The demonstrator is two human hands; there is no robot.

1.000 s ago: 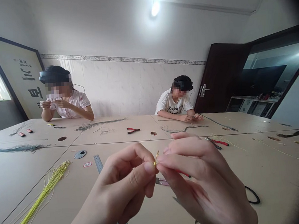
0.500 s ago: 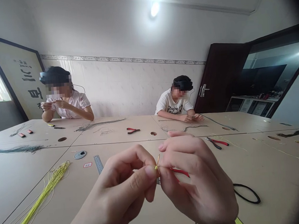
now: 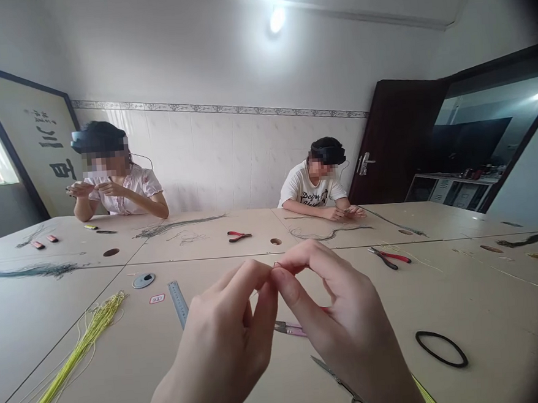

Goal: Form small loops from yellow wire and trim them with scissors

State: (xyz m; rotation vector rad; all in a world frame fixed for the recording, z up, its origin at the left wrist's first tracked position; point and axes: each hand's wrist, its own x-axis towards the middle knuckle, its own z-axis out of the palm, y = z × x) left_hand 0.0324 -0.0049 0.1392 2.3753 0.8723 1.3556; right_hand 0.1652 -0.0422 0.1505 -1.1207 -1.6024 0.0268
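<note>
My left hand [image 3: 223,333] and my right hand [image 3: 346,319] meet fingertip to fingertip over the table, both closed in a pinch. Between them is a thin yellow cord, now almost wholly covered by the fingers; its small knot showed a moment earlier. Below the fingertips lie pink-handled snips [image 3: 291,328], partly behind my right thumb. A pair of scissors [image 3: 337,378] rests under my right wrist. Just left of my left hand, a steel ruler [image 3: 178,301] lies on the table, its lower part hidden.
A bundle of yellow cords [image 3: 77,356] stretches along the left. Red-handled pliers [image 3: 390,257] and a black loop [image 3: 442,349] lie at right. Across the table [image 3: 142,358], two people work with their hands, near dark cord bundles [image 3: 178,225] and more pliers [image 3: 239,235].
My hands have turned, with the fingertips brought together higher up. The yellow knot and cord end have gone out of sight behind the fingers. The snips and scissors have come into view.
</note>
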